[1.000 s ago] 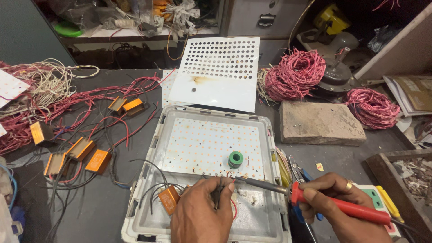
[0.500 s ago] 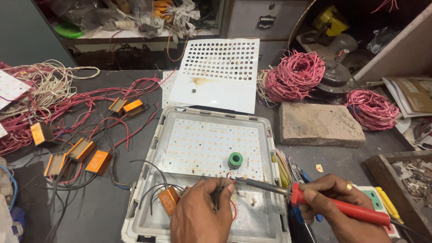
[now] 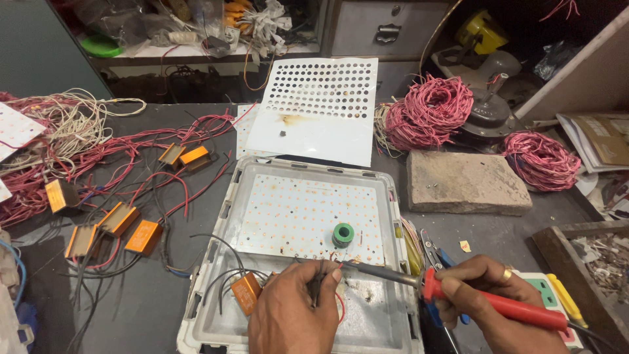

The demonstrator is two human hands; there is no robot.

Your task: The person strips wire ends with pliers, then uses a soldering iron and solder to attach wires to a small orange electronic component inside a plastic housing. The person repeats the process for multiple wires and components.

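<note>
Barely shifted right hand, fingers clamped round soldering iron, tip leftward at left hand's pinched wires.

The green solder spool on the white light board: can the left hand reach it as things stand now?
Probably yes. The green solder spool sits just beyond the left hand with nothing between them, but that hand pinches dark wires at the soldering iron tip, so it would have to let go first.

Wire ends hidden under left hand; red soldering iron handle cut off at edge.
</note>
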